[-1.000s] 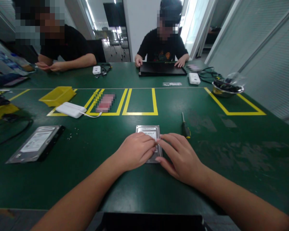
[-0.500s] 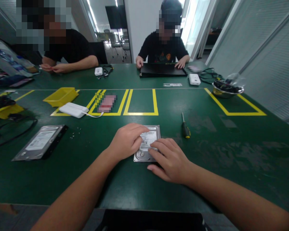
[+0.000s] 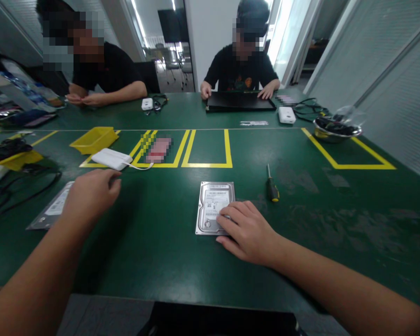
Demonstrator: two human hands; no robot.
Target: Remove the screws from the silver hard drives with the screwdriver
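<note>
A silver hard drive [image 3: 210, 198] with a white label lies flat on the green table in front of me. My right hand [image 3: 247, 231] rests on its lower right part, fingers apart and the thumb by the near edge. To the left, my left hand [image 3: 93, 193] hovers over the table with its fingers curled in and the thumb close to them; what they hold, if anything, is hidden. Partly behind that hand and wrist is a second hard drive [image 3: 44, 220]. A screwdriver [image 3: 272, 189] with a black and yellow handle lies to the right of the first drive.
Beyond my left hand are a white power bank [image 3: 111, 159] with a cable and a yellow bin [image 3: 95, 140]. Yellow tape marks boxes on the table. A metal bowl [image 3: 331, 136] stands far right. Two people sit opposite, one with hands on a black flat case [image 3: 241, 101].
My left hand has left the first hard drive and moved left, now covering part of the second one and the spot with small bits. My right hand has stayed. The view has shifted slightly.
</note>
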